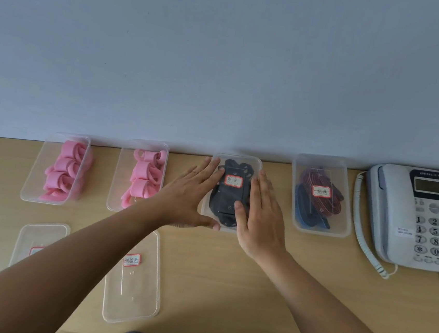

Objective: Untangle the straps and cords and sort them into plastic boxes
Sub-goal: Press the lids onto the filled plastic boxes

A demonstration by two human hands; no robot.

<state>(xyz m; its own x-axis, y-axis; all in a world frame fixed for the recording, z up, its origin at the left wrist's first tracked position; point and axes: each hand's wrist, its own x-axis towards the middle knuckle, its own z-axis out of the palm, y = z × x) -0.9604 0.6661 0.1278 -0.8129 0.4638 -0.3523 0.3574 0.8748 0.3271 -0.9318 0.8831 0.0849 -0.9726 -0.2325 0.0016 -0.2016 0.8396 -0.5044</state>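
Nearest, 2 loose lids lie on the desk [213,287]: the middle lid [133,276] at 6 o'clock, the left lid [38,234] at 8. Farther, the far-left box [36,174] at 10 and the next box [119,183] at 11 hold pink rolls [66,172], uncovered. At 12 the lidded black box [236,160] holds black straps [230,197]; at 1 the lidded right box [301,175] holds cords [317,203]. On the black box the left grip [191,193] and right grip [261,219] press flat, fingers straight, clasping nothing.

worktop [227,289]: light wood-look, smooth, matt
boxes [29,189]: clear plastic, slightly glossy
loose lids [131,295]: clear plastic, smooth
pink straps [66,169]: soft, matt
black straps [214,206]: matt cloth
phone [392,211]: grey plastic, matt
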